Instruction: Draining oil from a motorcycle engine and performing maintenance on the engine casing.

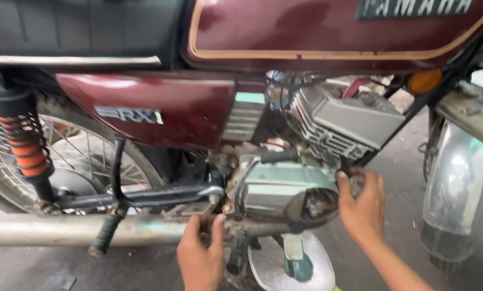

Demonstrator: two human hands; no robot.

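Engine case (279, 191) | long axis level, left-right | both hands touching

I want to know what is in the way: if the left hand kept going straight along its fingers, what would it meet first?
The left hand points up, fingertips already at the lower edge of the engine, by the kick lever. It would probably meet the lever's base or engine case first; depth is unclear.

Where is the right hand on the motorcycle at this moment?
In the head view, the right hand is at the right of the frame, touching the front edge of the silver engine side cover, just below the finned cylinder.
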